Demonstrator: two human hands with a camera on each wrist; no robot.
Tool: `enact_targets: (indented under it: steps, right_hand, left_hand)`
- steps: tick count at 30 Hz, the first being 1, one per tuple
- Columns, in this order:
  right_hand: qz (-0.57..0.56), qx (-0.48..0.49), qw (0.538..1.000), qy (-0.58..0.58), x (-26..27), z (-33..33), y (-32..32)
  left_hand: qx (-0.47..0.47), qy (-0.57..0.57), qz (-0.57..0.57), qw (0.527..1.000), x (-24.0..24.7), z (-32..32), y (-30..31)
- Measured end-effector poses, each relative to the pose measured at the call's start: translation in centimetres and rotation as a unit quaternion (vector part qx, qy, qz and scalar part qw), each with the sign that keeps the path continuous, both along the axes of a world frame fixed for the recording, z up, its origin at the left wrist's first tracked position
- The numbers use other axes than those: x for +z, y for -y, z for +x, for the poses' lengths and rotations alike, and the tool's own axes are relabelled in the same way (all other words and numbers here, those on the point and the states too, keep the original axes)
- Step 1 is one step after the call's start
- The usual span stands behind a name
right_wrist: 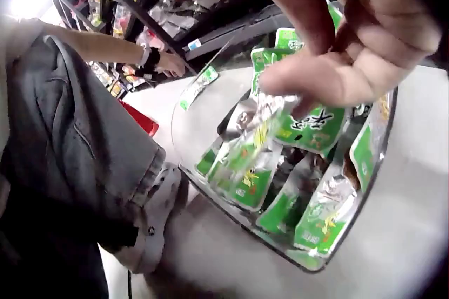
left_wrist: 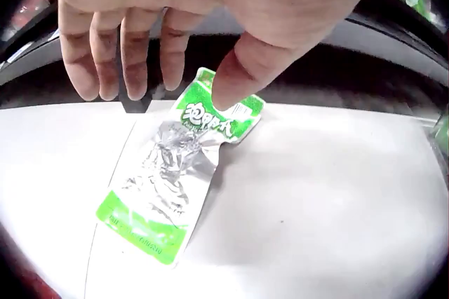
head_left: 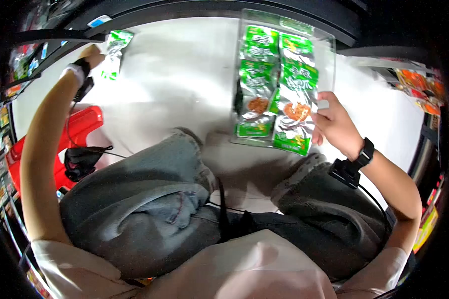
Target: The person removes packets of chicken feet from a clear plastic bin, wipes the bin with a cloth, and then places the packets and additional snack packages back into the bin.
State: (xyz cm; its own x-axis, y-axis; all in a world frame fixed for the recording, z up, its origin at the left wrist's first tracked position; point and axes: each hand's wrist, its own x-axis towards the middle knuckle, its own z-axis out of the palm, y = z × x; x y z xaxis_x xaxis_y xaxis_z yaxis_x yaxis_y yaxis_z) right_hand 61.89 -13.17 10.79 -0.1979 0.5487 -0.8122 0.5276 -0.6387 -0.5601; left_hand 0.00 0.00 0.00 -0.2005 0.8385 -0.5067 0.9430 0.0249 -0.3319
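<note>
On the white surface at the far left lies a green-and-silver snack packet (left_wrist: 165, 173), tilted. My left hand (head_left: 93, 56) is just beside it, fingers loosely bent downward; in the left wrist view the thumb (left_wrist: 242, 78) overlaps the packet's green top. A clear plastic tray (head_left: 327, 55) holds two rows of similar green-and-silver packets, some with a picture of food. At the tray's right side my right hand (head_left: 336, 122) pinches the edge of a snack packet (head_left: 295, 119) between thumb and fingers. In the right wrist view that packet (right_wrist: 245, 166) looks blurred and slanted.
A red plastic stool-like object (head_left: 85, 122) stands at the left, with a black pouch (head_left: 82, 162) and cable by it. Dark shelf rails (head_left: 194, 11) run along the back. Shelves of packaged goods flank both sides. The person's bent knees (head_left: 149, 184) are close in front of the tray.
</note>
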Motion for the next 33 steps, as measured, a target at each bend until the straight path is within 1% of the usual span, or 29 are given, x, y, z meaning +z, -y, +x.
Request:
enact_targets:
  steps: [1, 2, 3, 5, 6, 7, 8, 9, 10, 11, 13, 14, 15, 16, 17, 18, 20, 21, 23, 24, 25, 26, 27, 28, 29, 30, 31, 32, 33]
  right_hand:
    - [-0.013, 0.000, 1.000, -0.010, -0.3, 0.8, 0.2]
    - [-0.026, 0.022, 0.999, 0.011, -0.8, 1.7, 0.6]
    - [-0.027, 0.022, 0.999, -0.012, -1.3, -1.1, 0.5]
    - [0.028, 0.101, 0.993, 0.046, 0.3, -1.3, 0.5]
    - [0.076, 0.162, 0.980, 0.091, 1.2, -1.6, 0.1]
    - [0.192, 0.243, 0.942, 0.132, 0.6, -1.5, 0.5]
    - [0.269, 0.309, 0.899, 0.155, 0.7, -1.5, 0.7]
    - [0.345, 0.368, 0.845, 0.176, 0.9, -1.8, 0.9]
    - [0.406, 0.414, 0.796, 0.172, 1.0, -2.0, 1.0]
    - [0.408, 0.410, 0.798, 0.171, 0.9, -2.2, 1.2]
    - [0.345, 0.555, 0.737, 0.175, 0.5, -2.4, 1.5]
    - [0.278, 0.595, 0.727, 0.202, 0.2, -2.5, 1.5]
    - [0.276, 0.592, 0.730, 0.203, 0.0, -2.5, 1.6]
    - [0.267, 0.608, 0.717, 0.211, -0.2, -2.4, 1.6]
    - [0.257, 0.625, 0.704, 0.218, -0.4, -2.4, 1.5]
    - [0.255, 0.622, 0.707, 0.217, -0.4, -2.4, 1.4]
    - [0.298, 0.580, 0.733, 0.193, -0.4, -2.4, 1.2]
    - [0.295, 0.577, 0.736, 0.197, -0.4, -2.4, 1.2]
    - [0.324, 0.542, 0.754, 0.178, -0.5, -2.4, 1.3]
    - [0.329, 0.539, 0.757, 0.166, -0.5, -2.4, 1.4]
    - [0.326, 0.536, 0.759, 0.171, -0.5, -2.4, 1.5]
    - [0.340, 0.535, 0.759, 0.151, -0.6, -2.3, 1.6]
    - [0.354, 0.534, 0.757, 0.133, -0.7, -2.2, 1.7]
    - [0.356, 0.525, 0.762, 0.132, -0.7, -2.2, 1.8]
    - [0.355, 0.525, 0.760, 0.140, -0.6, -2.2, 1.9]
    - [0.354, 0.518, 0.766, 0.139, -0.5, -2.1, 1.9]
    - [0.354, 0.512, 0.770, 0.139, -0.4, -1.9, 2.0]
    - [0.357, 0.506, 0.774, 0.132, -0.4, -1.7, 1.9]
    - [0.343, 0.501, 0.786, 0.114, -0.2, -1.6, 1.5]
  left_hand:
    - [0.033, 0.055, 0.043, 0.997, 0.3, 1.7, 0.8]
    - [0.039, 0.056, 0.030, 0.997, 0.9, 3.5, 1.2]
    - [0.044, 0.038, 0.015, 0.998, 2.7, 1.5, 1.0]
    - [0.052, 0.037, 0.014, 0.998, 0.6, 2.2, 1.3]
    - [0.028, 0.019, 0.036, 0.999, -0.8, 1.8, 0.7]
    - [0.004, -0.009, 0.052, 0.999, -0.2, 1.9, 0.5]
    - [0.086, -0.001, 0.025, 0.996, 0.1, 2.3, 0.2]
    - [0.107, 0.005, 0.033, 0.994, 0.0, 2.2, 0.0]
    - [0.098, 0.010, 0.045, 0.994, -0.7, 1.4, -0.4]
    - [0.088, 0.018, 0.059, 0.994, -1.4, 0.7, -1.0]
    - [0.084, 0.051, 0.064, 0.993, -1.2, 0.6, -1.6]
    - [0.086, 0.079, 0.052, 0.992, -1.3, 0.7, -1.9]
    - [0.088, 0.110, 0.039, 0.989, -1.8, 0.6, -2.2]
    - [0.078, 0.116, 0.034, 0.990, -2.4, 0.6, -2.4]
    - [0.085, 0.069, 0.028, 0.994, -3.1, 0.8, -2.6]
    - [0.091, 0.085, 0.025, 0.992, -4.5, -0.1, -3.0]
    - [0.094, 0.127, 0.021, 0.987, -6.8, -2.1, -3.6]
    - [0.069, 0.114, 0.023, 0.991, -6.7, -1.6, -3.6]
    - [0.000, 0.076, -0.020, 0.997, -6.1, -0.7, -4.0]
    - [-0.010, 0.080, -0.046, 0.996, -6.6, -2.1, -4.3]
    - [-0.020, 0.083, -0.072, 0.994, -6.1, -2.2, -4.5]
    - [-0.016, 0.069, -0.072, 0.995, -5.9, -2.0, -4.2]
    - [-0.011, 0.056, -0.071, 0.996, -4.4, -0.4, -3.4]
    - [-0.039, 0.140, -0.043, 0.988, -4.3, -0.6, -2.7]
    - [0.095, 0.299, -0.055, 0.948, -3.8, -1.1, -2.1]
    - [0.231, 0.447, -0.105, 0.858, -6.5, -5.2, -3.1]
    - [0.182, 0.369, -0.118, 0.904, -4.9, -3.5, -2.8]
    - [0.133, 0.287, -0.127, 0.940, -2.6, -2.3, -2.1]
    - [0.251, 0.330, -0.069, 0.907, 0.5, 1.0, -1.0]
